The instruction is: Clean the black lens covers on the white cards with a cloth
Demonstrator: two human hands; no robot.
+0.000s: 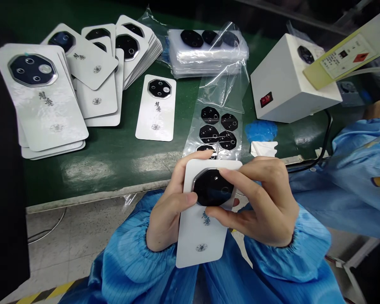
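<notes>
Your grip is closed on both sides. Your left hand is wrapping the long edge of a white card, its thumb pressing against the black octagonal lens piece on the card, while your right hand is pinching that piece from above and below between forefinger and thumb. You are holding the card upright in front of you, above the front edge of the green bench, with its lower end hanging out past that edge over the speckled floor.

Just beyond the card's top edge, a clear film sheet of black octagonal pieces is lying on the bench and running up toward a plastic-wrapped stack of cards. A single card is lying well apart from your left hand, and beyond it, fanned stacks of white cards are reaching toward the bench's far left. To the right, a blue cloth and a folded white tissue are sitting near your right hand, below a white box with a red rocker switch. Another person's blue sleeve is crossing the bench's right end.
</notes>
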